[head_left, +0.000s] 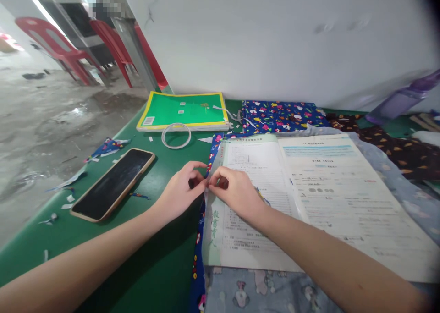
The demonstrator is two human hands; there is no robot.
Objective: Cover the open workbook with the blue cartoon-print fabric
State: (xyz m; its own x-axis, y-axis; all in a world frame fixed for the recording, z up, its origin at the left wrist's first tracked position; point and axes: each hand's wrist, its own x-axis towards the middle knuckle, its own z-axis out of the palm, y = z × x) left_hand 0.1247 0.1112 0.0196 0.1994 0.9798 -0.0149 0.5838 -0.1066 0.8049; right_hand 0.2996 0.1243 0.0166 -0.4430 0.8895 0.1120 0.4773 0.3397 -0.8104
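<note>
An open book (319, 198) with printed Chinese pages lies on cloth with a grey, animal-printed side (288, 290). Along its left edge runs a strip of blue patterned cloth (198, 249). My left hand (184, 187) comes in from the left, thumb and forefinger pinched at that edge. From the right, my right hand (235, 189) pinches at the same spot, its fingertips almost touching the left ones. Something small and whitish shows between the fingertips, too small to name.
Left of the book lies a phone (113, 184) on the green table (151, 253), amid cloth and paper scraps. Behind are a tape roll (176, 136), a green book (185, 110), folded blue cloth (285, 116), brown cloth (395, 143) and a purple bottle (395, 104) by the wall.
</note>
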